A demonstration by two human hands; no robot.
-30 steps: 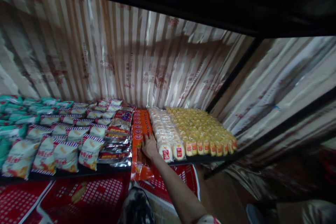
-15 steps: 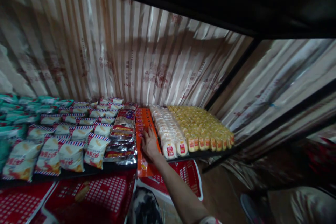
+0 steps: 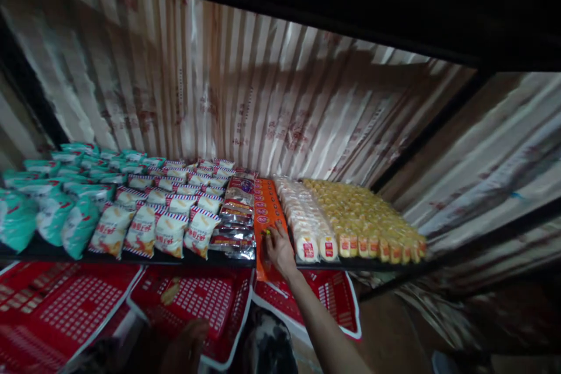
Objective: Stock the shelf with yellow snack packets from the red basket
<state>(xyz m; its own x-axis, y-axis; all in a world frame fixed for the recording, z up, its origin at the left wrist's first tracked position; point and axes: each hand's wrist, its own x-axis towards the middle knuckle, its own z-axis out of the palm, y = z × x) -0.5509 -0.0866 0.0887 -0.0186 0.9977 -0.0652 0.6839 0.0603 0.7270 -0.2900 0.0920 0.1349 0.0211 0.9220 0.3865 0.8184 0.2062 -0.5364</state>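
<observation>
My right hand lies on a long orange packet, fingers stretched out and apart over its lower half. A small yellow-green spot shows at the fingertips; I cannot make out what it is. Silver-and-brown packets are stacked just left of the orange one. To its right stand rows of round white wrapped cakes with red labels. Low in the view, my left hand appears dark and blurred in front of a red basket, so its fingers do not show clearly.
White snack bags and teal bags fill the left of the black shelf. Yellow wrapped cakes stand at its right end. Another red basket sits below. A black post slants at the right, before a striped sheet.
The view has shifted left, bringing more teal bags and baskets into sight. My right hand stays on the orange packet, a little lower on it. My left hand has come into view at the bottom.
</observation>
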